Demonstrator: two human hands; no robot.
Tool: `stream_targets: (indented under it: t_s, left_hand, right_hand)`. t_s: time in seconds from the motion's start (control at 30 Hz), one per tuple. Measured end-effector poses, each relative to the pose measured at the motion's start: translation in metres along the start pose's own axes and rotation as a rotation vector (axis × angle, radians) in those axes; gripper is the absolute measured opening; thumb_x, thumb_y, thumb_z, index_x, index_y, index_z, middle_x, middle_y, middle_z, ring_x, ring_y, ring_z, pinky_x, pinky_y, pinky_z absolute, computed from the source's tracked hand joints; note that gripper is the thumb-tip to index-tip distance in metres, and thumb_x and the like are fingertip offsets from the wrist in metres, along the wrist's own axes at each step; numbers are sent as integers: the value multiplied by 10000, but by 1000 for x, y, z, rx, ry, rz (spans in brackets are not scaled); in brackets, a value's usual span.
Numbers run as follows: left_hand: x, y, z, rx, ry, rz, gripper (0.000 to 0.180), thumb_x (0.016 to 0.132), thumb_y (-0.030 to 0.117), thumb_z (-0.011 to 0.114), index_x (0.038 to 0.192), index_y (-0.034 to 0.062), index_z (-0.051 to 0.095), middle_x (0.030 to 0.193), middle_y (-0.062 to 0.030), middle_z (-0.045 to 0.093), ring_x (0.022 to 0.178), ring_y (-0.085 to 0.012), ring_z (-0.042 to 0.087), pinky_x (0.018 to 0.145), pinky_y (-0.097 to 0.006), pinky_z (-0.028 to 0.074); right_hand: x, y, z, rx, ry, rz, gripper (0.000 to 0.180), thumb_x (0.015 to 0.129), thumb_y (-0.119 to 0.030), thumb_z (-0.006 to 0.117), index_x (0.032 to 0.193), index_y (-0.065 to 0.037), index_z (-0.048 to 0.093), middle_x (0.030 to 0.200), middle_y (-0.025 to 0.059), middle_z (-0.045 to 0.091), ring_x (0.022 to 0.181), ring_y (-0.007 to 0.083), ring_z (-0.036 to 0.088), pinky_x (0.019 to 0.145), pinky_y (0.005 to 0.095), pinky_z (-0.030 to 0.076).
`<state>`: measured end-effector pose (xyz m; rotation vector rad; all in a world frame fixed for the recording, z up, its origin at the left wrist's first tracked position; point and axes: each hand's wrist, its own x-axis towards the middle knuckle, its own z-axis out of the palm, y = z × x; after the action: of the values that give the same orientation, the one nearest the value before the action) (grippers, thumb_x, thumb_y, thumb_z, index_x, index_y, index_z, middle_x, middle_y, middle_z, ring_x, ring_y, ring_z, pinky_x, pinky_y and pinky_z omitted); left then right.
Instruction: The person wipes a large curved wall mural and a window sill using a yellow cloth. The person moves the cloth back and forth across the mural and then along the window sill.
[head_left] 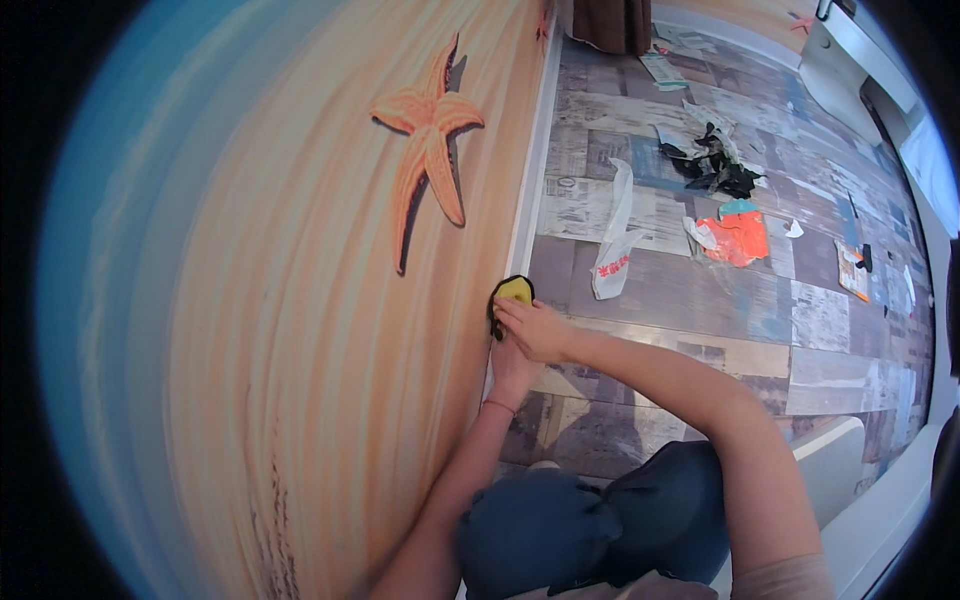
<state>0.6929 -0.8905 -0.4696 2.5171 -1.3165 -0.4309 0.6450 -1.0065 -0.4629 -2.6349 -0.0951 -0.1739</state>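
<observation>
A yellow and black sponge [514, 291] is pressed against the white baseboard [532, 170] where the beach-mural wall meets the floor. My right hand [535, 328] lies over the sponge's lower edge, its fingers curled on it. Just under it, my left hand [512, 368] rests against the baseboard, mostly hidden by the right hand. A thin red band circles my left wrist. My knees in dark blue trousers [600, 520] are at the bottom of the view.
An orange starfish [428, 140] is painted on the mural wall. On the patchwork wood floor lie a white plastic bag [613, 240], an orange bag [738, 238], black scraps [715, 165] and paper bits. White furniture [850, 470] stands at the right.
</observation>
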Motion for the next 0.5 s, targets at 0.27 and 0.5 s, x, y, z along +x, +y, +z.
stream_targets:
  t_s: [0.27, 0.5]
  left_hand:
    - [-47, 3, 9, -13, 205, -22, 705, 731, 146, 663, 1355, -54, 405, 1413, -276, 373, 1337, -415, 333, 1099, -447, 319]
    - [-9, -1, 20, -54, 380, -9, 592, 812, 235, 603, 1326, -19, 453, 1349, -244, 450, 1273, -387, 403, 1085, -435, 320]
  right_hand:
    - [3, -14, -18, 49, -282, 29, 551, 912, -277, 519, 1371, 0, 388, 1488, 183, 338, 1358, 300, 376, 1002, 456, 417]
    - [18, -8, -19, 52, -220, 62, 540, 903, -279, 536, 1327, 33, 413, 1448, 234, 353, 1282, 359, 441, 994, 430, 436]
